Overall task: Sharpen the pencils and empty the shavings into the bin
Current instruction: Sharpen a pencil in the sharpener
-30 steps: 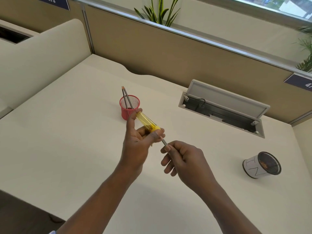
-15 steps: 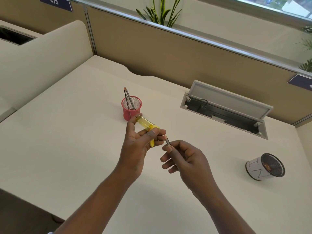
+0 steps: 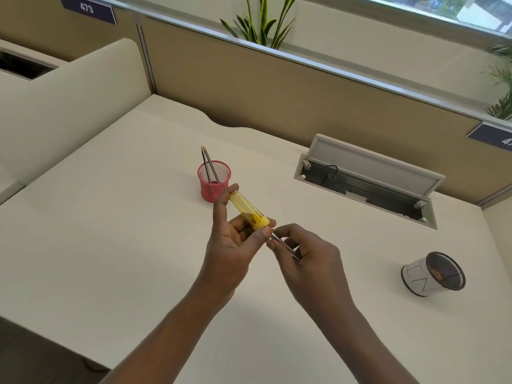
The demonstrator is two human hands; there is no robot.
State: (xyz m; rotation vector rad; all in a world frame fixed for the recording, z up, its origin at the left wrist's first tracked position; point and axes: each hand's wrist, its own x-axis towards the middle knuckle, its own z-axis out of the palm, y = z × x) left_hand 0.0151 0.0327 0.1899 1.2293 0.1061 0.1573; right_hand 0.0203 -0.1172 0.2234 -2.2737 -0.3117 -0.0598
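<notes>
Closer now: right hand has slid up its pencil to the sharpener, fingers pinched on the shaft to twist it. Left hand clamps the yellow cap, steadying. Both above mid-desk; cup behind, bin (tipped) well right, open room around.

The cream tabletop carries an open grey cable hatch with its lid raised. Behind stands a tan partition panel, a dark number sign, and green plant leaves
</notes>
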